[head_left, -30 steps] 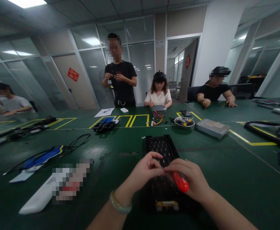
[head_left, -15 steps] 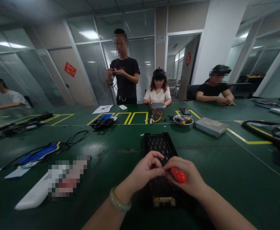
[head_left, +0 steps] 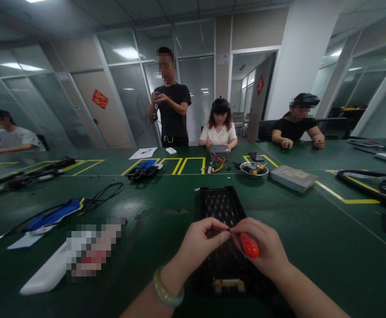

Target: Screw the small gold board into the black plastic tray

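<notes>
My left hand [head_left: 204, 243], with a pale bangle on the wrist, is closed in a pinch. Its thumb and forefinger meet the fingertips of my right hand; anything between them is too small to make out. In my right hand [head_left: 267, 247], a red-handled screwdriver [head_left: 249, 245] rests against the palm, its rounded handle end toward me and its shaft hidden. Both hands hover over a long black plastic casing [head_left: 239, 198] with rows of small pale marks inside. A yellowish part [head_left: 228, 285] sits at the casing's near end.
To the left lie a white elongated object [head_left: 45, 276] and a blue item [head_left: 55, 215] with black cables. Farther off are a black-and-blue assembly [head_left: 143, 171], a metal bowl [head_left: 254, 176] of parts and a grey metal box [head_left: 293, 178]. Several people are around the table.
My hands have shifted slightly right and down in view, and their fingertips now meet more closely. The whole scene sits a little lower. The screwdriver stays in my right hand.
</notes>
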`<state>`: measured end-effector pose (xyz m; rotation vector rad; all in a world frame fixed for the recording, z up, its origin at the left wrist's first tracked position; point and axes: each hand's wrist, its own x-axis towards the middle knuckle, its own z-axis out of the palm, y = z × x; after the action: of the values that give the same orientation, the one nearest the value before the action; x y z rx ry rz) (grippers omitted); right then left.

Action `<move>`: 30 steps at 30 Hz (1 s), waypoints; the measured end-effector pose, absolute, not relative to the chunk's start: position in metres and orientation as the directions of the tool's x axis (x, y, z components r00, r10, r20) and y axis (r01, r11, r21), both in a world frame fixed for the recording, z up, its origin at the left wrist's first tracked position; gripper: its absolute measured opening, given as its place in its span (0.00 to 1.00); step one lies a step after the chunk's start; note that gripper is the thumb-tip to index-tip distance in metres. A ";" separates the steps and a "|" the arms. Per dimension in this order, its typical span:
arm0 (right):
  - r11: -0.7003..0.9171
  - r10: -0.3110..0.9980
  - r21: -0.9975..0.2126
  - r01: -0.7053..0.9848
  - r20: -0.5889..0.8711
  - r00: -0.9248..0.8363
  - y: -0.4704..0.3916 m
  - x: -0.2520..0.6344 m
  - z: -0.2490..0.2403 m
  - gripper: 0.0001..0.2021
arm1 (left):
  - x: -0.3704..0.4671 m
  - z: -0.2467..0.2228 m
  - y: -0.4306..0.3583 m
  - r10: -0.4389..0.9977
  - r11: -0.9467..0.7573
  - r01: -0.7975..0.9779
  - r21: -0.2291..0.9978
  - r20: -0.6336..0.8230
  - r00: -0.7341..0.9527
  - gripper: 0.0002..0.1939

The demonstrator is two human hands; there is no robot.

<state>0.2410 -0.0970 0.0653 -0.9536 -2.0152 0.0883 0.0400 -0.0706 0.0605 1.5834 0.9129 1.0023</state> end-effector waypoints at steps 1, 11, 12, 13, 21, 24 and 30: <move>0.706 0.644 -0.377 0.600 0.695 -0.321 -0.097 0.241 0.066 0.08 | 0.040 0.061 -0.071 0.917 -0.205 0.083 0.975 0.162 0.365 0.13; 0.732 0.590 -0.301 0.611 0.728 -0.349 -0.097 0.239 0.066 0.08 | 0.039 0.061 -0.073 0.920 -0.268 0.192 0.944 0.192 0.341 0.11; 0.738 0.584 -0.302 0.604 0.734 -0.347 -0.097 0.239 0.065 0.08 | 0.039 0.062 -0.074 0.919 -0.278 0.197 0.940 0.201 0.339 0.11; 0.742 0.579 -0.302 0.598 0.739 -0.345 -0.097 0.239 0.065 0.09 | 0.038 0.063 -0.074 0.917 -0.290 0.200 0.936 0.212 0.338 0.10; 0.739 0.567 -0.271 0.617 0.745 -0.352 -0.097 0.240 0.066 0.08 | 0.035 0.064 -0.070 0.921 -0.220 0.140 0.965 0.158 0.357 0.12; 0.743 0.528 -0.205 0.637 0.764 -0.370 -0.098 0.242 0.068 0.07 | 0.035 0.063 -0.068 0.929 -0.199 0.128 0.972 0.145 0.340 0.13; 0.746 0.502 -0.153 0.648 0.768 -0.397 -0.096 0.242 0.070 0.07 | 0.034 0.062 -0.067 0.928 -0.175 0.125 0.977 0.121 0.353 0.13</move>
<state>0.2419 -0.0963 0.0698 -0.8642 -2.0776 -0.2139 0.0344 -0.0675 0.0620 1.5793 0.9750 0.9703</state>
